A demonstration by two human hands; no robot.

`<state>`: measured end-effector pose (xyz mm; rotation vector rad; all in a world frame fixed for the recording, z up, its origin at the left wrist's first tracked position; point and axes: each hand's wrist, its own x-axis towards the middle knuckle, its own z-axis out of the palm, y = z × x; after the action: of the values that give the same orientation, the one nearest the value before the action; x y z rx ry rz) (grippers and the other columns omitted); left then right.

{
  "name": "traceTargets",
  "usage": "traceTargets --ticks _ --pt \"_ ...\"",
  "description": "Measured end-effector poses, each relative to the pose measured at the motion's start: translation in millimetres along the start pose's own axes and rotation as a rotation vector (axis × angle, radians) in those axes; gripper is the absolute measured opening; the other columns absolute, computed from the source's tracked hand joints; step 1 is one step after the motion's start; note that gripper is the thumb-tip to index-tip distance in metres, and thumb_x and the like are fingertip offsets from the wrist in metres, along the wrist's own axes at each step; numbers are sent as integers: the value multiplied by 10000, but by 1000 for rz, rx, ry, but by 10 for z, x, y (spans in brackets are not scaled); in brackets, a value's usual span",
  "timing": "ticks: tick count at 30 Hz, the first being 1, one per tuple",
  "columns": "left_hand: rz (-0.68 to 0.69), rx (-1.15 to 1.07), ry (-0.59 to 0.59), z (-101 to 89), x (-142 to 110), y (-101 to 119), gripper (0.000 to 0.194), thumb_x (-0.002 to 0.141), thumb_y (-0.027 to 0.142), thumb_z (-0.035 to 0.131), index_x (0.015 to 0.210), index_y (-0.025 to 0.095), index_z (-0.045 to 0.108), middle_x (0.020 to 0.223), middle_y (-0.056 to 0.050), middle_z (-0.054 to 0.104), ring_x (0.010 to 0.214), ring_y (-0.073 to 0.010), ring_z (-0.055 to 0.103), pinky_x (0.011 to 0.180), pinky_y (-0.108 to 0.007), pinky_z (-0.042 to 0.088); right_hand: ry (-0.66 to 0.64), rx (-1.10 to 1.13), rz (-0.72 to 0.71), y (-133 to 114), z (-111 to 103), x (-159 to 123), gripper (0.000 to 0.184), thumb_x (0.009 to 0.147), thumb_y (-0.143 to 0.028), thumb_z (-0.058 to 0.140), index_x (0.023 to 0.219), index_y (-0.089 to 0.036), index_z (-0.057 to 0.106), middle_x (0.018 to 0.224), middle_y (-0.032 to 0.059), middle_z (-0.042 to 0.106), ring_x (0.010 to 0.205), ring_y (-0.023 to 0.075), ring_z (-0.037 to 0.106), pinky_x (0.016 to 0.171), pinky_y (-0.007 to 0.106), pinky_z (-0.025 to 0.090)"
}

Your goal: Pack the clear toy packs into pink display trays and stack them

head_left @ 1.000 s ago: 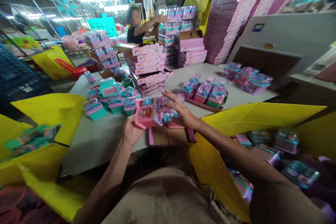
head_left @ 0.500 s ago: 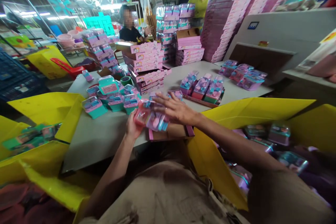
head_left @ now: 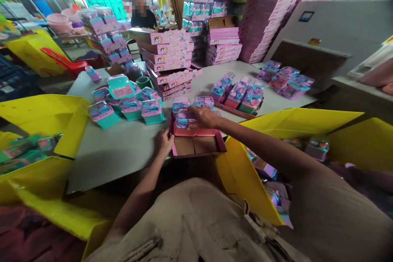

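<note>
Right of the tray (head_left: 183, 146), a yellow box (head_left: 242, 180) holds loose packs; left of it, well apart, another yellow carton (head_left: 72, 139) holds teal ones. The tray lies at the near edge of the surface (head_left: 123, 155), its near part bare brown card. The left hand (head_left: 166, 141) touches the tray's left wall, fingers curled; I cannot tell whether it grips. The right hand (head_left: 206, 118) bends over a clear-lidded red tub (head_left: 183, 120) in the tray, fingers at its lid, the grip hidden. Two lidded tubs (head_left: 204, 102) stand just behind that one. Teal tubs (head_left: 131, 108) cluster left of the tray; three packed tubs (head_left: 238, 94) fill another tray beyond it to the right. Behind the tray rises a pile of pink cartons (head_left: 170, 51); farther back sits a person in a dark top (head_left: 143, 19).
</note>
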<state>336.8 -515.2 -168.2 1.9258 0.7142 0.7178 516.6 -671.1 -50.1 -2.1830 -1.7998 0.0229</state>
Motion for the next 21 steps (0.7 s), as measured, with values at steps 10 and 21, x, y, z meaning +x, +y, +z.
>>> traceTargets --ticks 10,21 --pt "284 108 8 -390 78 455 592 789 264 742 1365 183 629 1314 -170 599 1194 -332 602 1094 -475 487 -39 -127 -127 -39 15 141 870 891 -532 826 1560 -121 452 1453 265 591 1323 415 587 1124 625 380" --pt "835 677 -581 -134 800 912 850 795 466 887 1550 264 553 1240 -144 624 1169 -386 609 1082 -522 460 70 -246 -124 572 -75 -491 716 977 -616 653 1472 -103 585 1254 214 662 1110 351 603 939 433 432"
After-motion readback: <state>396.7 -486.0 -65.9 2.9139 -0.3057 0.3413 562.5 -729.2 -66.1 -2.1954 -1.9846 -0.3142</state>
